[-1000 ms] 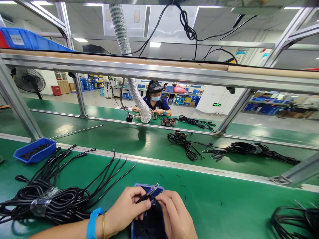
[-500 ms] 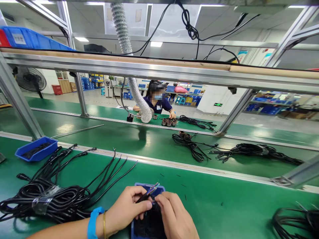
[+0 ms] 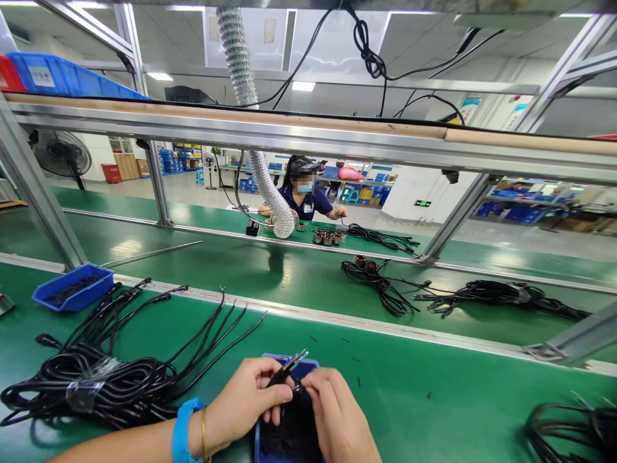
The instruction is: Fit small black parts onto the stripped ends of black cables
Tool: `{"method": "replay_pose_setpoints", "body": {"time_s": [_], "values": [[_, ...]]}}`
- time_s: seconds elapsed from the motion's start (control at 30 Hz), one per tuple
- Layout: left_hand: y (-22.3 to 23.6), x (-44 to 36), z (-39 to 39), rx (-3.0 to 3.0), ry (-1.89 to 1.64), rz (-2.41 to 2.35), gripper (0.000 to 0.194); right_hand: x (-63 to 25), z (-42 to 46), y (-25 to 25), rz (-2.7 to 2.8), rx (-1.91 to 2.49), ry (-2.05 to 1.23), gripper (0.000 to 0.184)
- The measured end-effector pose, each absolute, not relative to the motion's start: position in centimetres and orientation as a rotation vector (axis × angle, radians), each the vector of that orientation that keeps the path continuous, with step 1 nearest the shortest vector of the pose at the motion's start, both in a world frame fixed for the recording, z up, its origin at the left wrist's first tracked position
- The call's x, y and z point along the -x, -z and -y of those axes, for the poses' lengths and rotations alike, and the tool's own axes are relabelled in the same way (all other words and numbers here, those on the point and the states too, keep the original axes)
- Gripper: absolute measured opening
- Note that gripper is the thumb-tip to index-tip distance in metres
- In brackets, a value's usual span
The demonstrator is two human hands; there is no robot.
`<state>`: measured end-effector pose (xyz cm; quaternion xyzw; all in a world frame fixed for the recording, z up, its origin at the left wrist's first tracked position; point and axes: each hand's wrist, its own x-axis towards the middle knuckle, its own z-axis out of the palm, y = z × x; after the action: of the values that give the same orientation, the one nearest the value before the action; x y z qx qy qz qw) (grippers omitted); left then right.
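My left hand [image 3: 245,402] pinches a black cable end [image 3: 289,366] whose stripped coloured wires stick up to the right. My right hand [image 3: 337,418] is closed beside it, fingertips touching the cable end over a blue tray [image 3: 270,360] filled with small black parts. A blue band and a thin bangle sit on my left wrist. A large bundle of black cables [image 3: 96,379] lies on the green bench to the left, its loose ends fanned toward the conveyor.
A second blue tray [image 3: 72,289] sits at the far left. Cable bundles [image 3: 482,292] lie on the green conveyor belt beyond the metal rail. Another cable coil [image 3: 573,427] lies bottom right. A co-worker [image 3: 303,193] sits across the line near a flexible silver duct [image 3: 274,206].
The cable bundles on the conveyor have drifted to the right. My hands stay almost in place on the cable end. The co-worker's arm has reached out to the right.
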<state>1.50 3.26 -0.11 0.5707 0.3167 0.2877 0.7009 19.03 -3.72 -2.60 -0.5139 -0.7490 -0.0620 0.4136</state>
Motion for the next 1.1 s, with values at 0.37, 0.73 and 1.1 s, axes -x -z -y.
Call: {"method": "replay_pose_setpoints", "body": {"time_s": [0.37, 0.73, 1.1], "values": [[-0.4, -1.2, -3.2, -1.240, -0.621, -0.667, 0.036, -17.8, 3.9, 2.7, 1.593, 1.223, -0.076, 0.014], [-0.4, -1.2, -3.5, -1.239, -0.618, -0.631, 0.038, -18.3, 3.8, 1.9, 1.710, 1.190, -0.074, 0.017], [-0.5, -1.1, -3.7, -1.250, -0.600, -0.590, 0.040, -16.3, 3.9, 3.2, 1.277, 1.215, -0.493, 0.028]]}}
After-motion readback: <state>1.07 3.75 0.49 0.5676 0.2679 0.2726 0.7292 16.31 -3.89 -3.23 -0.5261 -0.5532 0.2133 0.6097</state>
